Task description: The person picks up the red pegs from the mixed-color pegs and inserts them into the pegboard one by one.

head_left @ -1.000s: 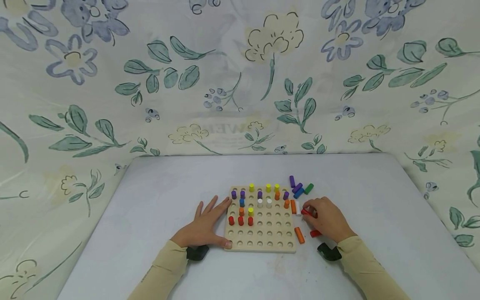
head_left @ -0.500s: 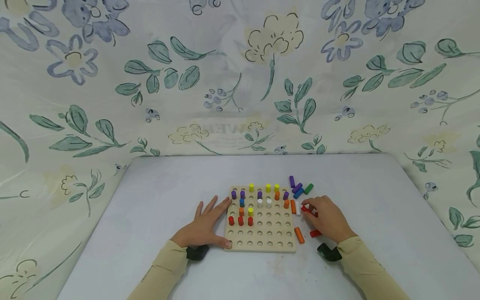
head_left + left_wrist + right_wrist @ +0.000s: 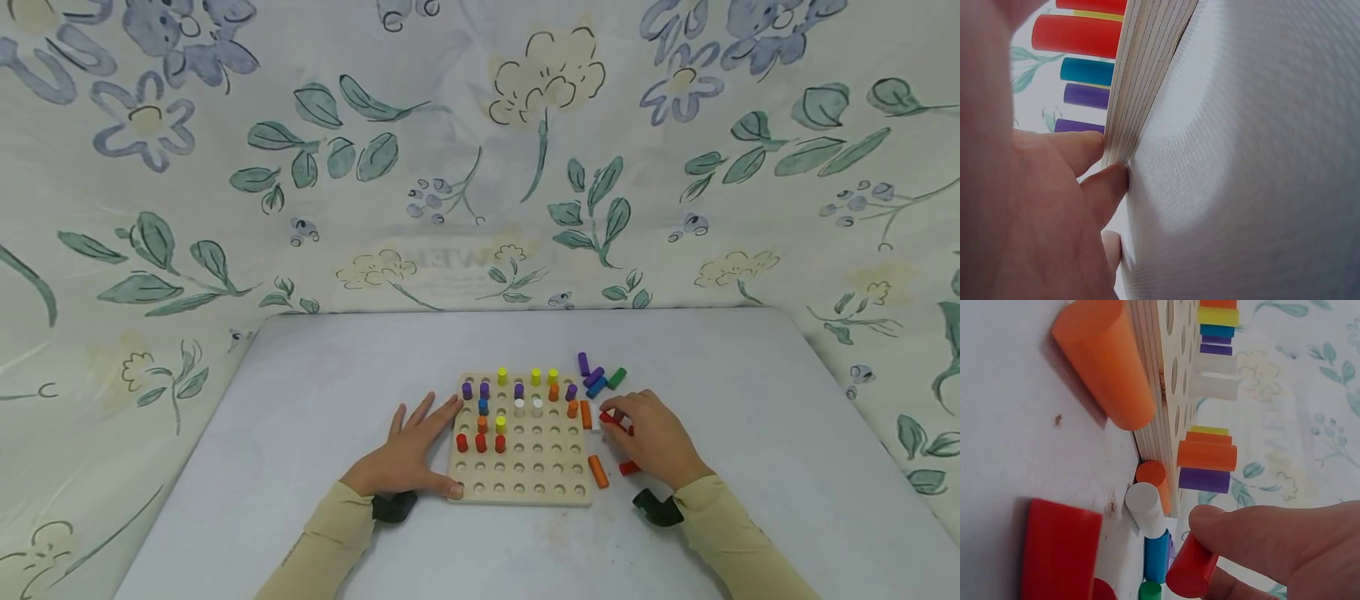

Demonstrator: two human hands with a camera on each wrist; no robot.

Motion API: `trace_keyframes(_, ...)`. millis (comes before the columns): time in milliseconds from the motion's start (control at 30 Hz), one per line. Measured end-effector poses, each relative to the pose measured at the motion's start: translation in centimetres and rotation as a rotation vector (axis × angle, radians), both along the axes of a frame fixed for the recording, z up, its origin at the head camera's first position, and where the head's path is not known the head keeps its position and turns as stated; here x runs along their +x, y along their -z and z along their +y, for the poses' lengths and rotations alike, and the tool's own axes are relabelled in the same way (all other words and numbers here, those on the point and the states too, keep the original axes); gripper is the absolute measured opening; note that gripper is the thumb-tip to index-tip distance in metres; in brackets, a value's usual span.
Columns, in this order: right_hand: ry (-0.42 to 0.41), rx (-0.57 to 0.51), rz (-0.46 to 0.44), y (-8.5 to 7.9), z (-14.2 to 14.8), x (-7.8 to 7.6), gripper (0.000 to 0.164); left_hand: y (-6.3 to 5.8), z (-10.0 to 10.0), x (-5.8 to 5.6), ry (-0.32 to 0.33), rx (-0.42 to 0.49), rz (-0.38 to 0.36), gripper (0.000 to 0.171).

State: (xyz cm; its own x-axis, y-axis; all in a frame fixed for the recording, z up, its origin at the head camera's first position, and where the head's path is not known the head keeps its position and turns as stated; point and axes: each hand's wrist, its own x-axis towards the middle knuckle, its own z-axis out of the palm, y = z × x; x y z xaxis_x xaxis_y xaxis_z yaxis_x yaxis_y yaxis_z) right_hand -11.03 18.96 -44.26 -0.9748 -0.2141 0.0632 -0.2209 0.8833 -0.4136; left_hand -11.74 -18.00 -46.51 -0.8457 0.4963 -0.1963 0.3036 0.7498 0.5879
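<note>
A square wooden pegboard (image 3: 540, 468) with rows of round holes lies on the white table. Coloured pegs stand in it, mostly in the far rows, with several red pegs (image 3: 481, 443) at the left. My left hand (image 3: 405, 458) rests against the board's left side with fingers spread, thumb at the near corner; in the left wrist view, fingertips touch its layered edge (image 3: 1141, 75). Right of the board, my right hand (image 3: 648, 433) pinches a red peg (image 3: 1192, 569) between thumb and fingers, above the table. A white peg (image 3: 1145, 509) lies close below it.
Loose pegs lie right of the board: orange (image 3: 597, 472), another orange (image 3: 586, 414), red (image 3: 628, 468), and purple (image 3: 583, 364), blue (image 3: 597, 387) and green (image 3: 617, 378) farther back. A further red peg shows partly under the right hand. A floral cloth (image 3: 450, 167) hangs behind the table.
The right hand has shifted slightly up and to the left with the red peg, which now covers more of the white peg. My left hand stays in place on the board.
</note>
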Motion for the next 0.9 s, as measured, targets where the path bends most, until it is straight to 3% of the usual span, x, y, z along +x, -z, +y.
trace_keyframes(400,-0.027,-0.022,0.075,-0.5,-0.6,0.1,0.024,-0.1,-0.1,0.1,0.008,0.011,-0.006,0.123)
trace_keyframes(900,-0.027,-0.017,0.061,-0.9,-1.3,0.2,0.025,0.1,-0.2,0.0,0.014,0.023,-0.012,0.124)
